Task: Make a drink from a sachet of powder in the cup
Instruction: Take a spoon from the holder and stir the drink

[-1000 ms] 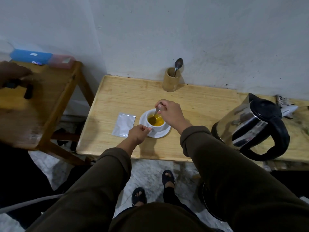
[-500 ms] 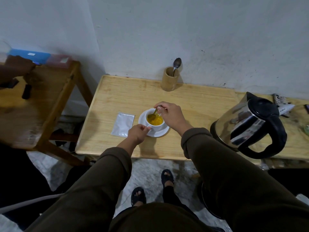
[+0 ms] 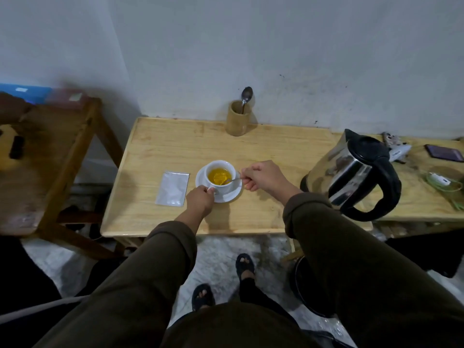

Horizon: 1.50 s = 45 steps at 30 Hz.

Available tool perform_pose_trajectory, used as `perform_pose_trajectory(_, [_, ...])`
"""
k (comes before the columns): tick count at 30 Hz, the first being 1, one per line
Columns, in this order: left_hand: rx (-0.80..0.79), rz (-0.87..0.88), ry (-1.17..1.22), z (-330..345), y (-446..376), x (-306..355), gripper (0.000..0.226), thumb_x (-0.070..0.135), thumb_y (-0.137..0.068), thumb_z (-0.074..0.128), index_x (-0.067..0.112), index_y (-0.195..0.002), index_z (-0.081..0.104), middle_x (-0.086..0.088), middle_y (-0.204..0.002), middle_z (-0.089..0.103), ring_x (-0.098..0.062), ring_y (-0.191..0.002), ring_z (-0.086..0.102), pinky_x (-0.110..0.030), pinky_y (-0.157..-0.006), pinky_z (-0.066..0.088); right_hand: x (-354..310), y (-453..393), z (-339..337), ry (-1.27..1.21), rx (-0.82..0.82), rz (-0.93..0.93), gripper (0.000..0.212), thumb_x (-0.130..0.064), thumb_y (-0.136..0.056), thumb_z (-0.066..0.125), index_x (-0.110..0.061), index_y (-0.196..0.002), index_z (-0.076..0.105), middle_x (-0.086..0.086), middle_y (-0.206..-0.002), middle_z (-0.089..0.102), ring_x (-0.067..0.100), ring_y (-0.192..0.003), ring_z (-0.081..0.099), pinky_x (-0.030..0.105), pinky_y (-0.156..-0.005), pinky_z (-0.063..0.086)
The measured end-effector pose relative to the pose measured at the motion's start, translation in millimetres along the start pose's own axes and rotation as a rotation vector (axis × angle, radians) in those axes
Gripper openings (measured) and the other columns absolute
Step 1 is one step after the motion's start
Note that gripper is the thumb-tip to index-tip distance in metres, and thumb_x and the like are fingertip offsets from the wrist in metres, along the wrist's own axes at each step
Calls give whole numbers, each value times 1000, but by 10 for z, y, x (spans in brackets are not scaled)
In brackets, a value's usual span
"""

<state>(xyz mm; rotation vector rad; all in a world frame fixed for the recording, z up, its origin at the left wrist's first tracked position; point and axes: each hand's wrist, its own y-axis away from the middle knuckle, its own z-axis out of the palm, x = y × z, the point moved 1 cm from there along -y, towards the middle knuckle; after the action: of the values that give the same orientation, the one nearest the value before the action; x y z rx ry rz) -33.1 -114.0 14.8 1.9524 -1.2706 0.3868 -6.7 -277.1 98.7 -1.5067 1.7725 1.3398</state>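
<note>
A white cup [image 3: 222, 187] of yellow liquid stands on a white saucer [image 3: 233, 194] in the middle of the light wooden table [image 3: 263, 159]. My left hand [image 3: 199, 200] pinches the cup's handle at its near left side. My right hand [image 3: 262, 175], to the right of the cup, holds a metal spoon [image 3: 232, 181] whose bowl dips into the liquid. A silver sachet [image 3: 172, 188] lies flat on the table just left of the saucer.
A steel kettle with a black handle [image 3: 356, 172] stands at the right. A bamboo holder with a second spoon [image 3: 238, 118] is by the wall. A phone [image 3: 444, 153] and a charger with cable [image 3: 439, 179] lie at far right. A darker wooden table [image 3: 45, 156] stands left.
My right hand has swung from over the cup's far side to its right side, with the spoon still in the liquid. The view has shifted slightly. My left hand stays on the handle.
</note>
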Motion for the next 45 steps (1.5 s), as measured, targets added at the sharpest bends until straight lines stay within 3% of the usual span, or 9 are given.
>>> perform_pose_trajectory(4, [31,-5,22,53,11,-12,45,35,-100,35,2,-117,60,-22,-121,62,-37,-115,55,-38,-96,40,129,100,-129,59,-99,79,19,-11,-86,61,6,-92,68,10,-73,65,14,-57,59,22,-57,51])
perform_pose_trajectory(9, [83,-7,60,120,41,-27,43,33,-100,33,3,-117,57,-23,-120,62,-39,-115,54,-39,-95,40,251,173,-318,141,-258,158,12,-2,-85,61,-11,-91,63,4,-78,67,10,-62,58,21,-57,47])
perform_pose_trajectory(13, [143,-16,110,158,60,-43,39,32,-99,38,2,-115,58,-21,-117,64,-38,-112,56,-35,-91,41,451,138,-381,254,-207,237,25,-2,-74,73,-15,-90,59,10,-84,66,14,-68,58,18,-47,40])
perform_pose_trajectory(17, [168,-24,189,207,153,-26,37,32,-94,51,0,-110,56,-21,-109,65,-36,-105,57,-30,-76,34,744,99,-428,157,-139,274,20,0,-73,73,-16,-69,63,8,-76,67,20,-72,59,24,-57,42])
perform_pose_trajectory(21, [232,-42,184,278,201,6,34,23,-84,65,0,-108,55,-18,-99,63,-35,-99,59,-28,-72,33,977,83,-450,19,-61,326,20,2,-80,66,-15,-71,62,2,-73,66,12,-65,58,20,-55,45])
perform_pose_trajectory(27, [353,-117,306,405,218,66,41,16,-79,71,5,-115,56,-15,-113,66,-31,-109,59,-25,-79,36,1230,-131,-376,-71,85,413,28,1,-79,69,-17,-61,57,1,-66,58,13,-60,54,26,-61,52])
perform_pose_trajectory(33, [452,-143,325,489,220,59,41,16,-79,70,8,-116,56,-11,-117,66,-29,-113,58,-27,-86,40,1425,-322,-272,-68,8,399,26,-3,-83,61,-21,-64,57,2,-67,59,13,-59,56,25,-60,50])
perform_pose_trajectory(41, [502,-176,313,532,204,108,40,15,-79,70,8,-115,56,-11,-118,64,-28,-113,58,-31,-91,43,1548,-480,-114,13,15,463,9,-16,-78,71,-12,-72,65,9,-82,70,22,-76,67,37,-82,58])
perform_pose_trajectory(45, [506,-168,270,540,181,92,40,16,-79,70,7,-115,56,-13,-118,63,-29,-114,57,-35,-95,43,1488,-513,-59,106,103,508,28,-24,-70,80,-9,-62,58,11,-86,76,24,-85,73,38,-82,59])
